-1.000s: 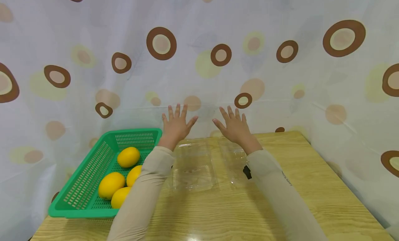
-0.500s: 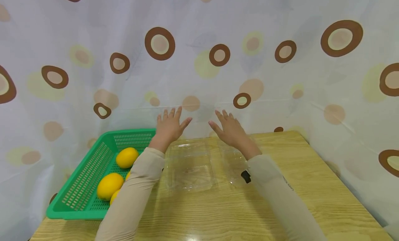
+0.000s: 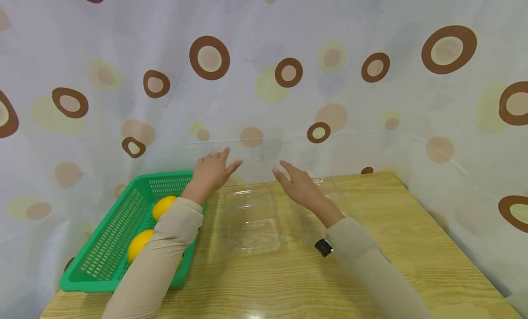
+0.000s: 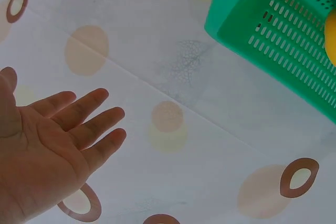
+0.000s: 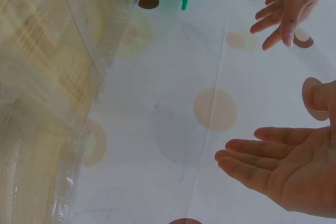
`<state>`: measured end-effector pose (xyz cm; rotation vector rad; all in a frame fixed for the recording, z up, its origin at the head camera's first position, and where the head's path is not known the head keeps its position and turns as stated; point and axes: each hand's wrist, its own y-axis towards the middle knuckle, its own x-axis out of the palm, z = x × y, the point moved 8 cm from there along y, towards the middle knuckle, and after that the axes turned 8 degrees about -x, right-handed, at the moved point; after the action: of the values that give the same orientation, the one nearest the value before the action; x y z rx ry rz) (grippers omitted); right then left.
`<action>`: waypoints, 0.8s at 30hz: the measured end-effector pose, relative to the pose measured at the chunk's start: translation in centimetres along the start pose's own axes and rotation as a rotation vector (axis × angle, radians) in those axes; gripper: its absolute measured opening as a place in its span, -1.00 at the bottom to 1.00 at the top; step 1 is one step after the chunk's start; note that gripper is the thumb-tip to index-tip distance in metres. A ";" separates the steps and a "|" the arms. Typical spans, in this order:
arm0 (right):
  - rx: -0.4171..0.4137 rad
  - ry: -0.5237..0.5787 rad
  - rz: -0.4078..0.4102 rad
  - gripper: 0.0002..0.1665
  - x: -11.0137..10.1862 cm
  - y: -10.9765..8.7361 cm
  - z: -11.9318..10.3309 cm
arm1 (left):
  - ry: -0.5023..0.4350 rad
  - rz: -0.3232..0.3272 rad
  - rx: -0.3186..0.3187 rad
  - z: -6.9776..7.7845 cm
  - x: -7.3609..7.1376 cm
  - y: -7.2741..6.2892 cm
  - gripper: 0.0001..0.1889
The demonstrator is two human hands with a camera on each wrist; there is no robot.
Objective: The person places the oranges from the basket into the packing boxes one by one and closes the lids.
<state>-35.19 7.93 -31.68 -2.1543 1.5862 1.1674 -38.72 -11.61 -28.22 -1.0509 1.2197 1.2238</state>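
Observation:
Raised over the back of the table, my left hand (image 3: 209, 174) has its fingers extended and holds nothing. It hovers by the far right corner of a green slotted basket (image 3: 113, 229), which holds yellow oval fruit (image 3: 139, 245). In the left wrist view the palm of the left hand (image 4: 52, 150) faces the camera, fingers spread. My right hand (image 3: 301, 188) is likewise in the air with straight fingers and a bare palm, above a clear plastic box (image 3: 307, 225). A similar clear box (image 3: 252, 225) lies between the two hands. The left forearm hides part of the fruit.
A wood-grain table (image 3: 255, 287) carries the basket on the left and the clear boxes in the middle. Behind and to the right hangs a white curtain (image 3: 243, 99) with brown rings. A small black piece (image 3: 323, 248) shows at the right cuff.
Both hands have come lower, the left one also shifting leftward toward the basket. Its forearm now covers more of the fruit. Neither hand has taken hold of anything.

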 end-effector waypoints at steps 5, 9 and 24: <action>0.002 0.025 0.001 -0.27 1.0 -1.0 -0.2 | 0.024 -0.003 0.021 -0.7 -0.1 -0.5 -0.26; 0.016 0.041 -0.020 -0.32 2.2 -1.6 0.2 | 0.025 -0.005 0.037 -1.2 -0.4 -0.9 -0.27; 0.207 -0.093 -0.112 -0.52 7.0 -2.8 3.5 | -0.004 -0.015 0.053 -2.6 -0.4 -2.2 -0.29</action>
<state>-33.60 6.17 -39.65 -1.9993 1.4573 1.0067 -36.71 -14.46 -28.17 -1.0161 1.2329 1.1756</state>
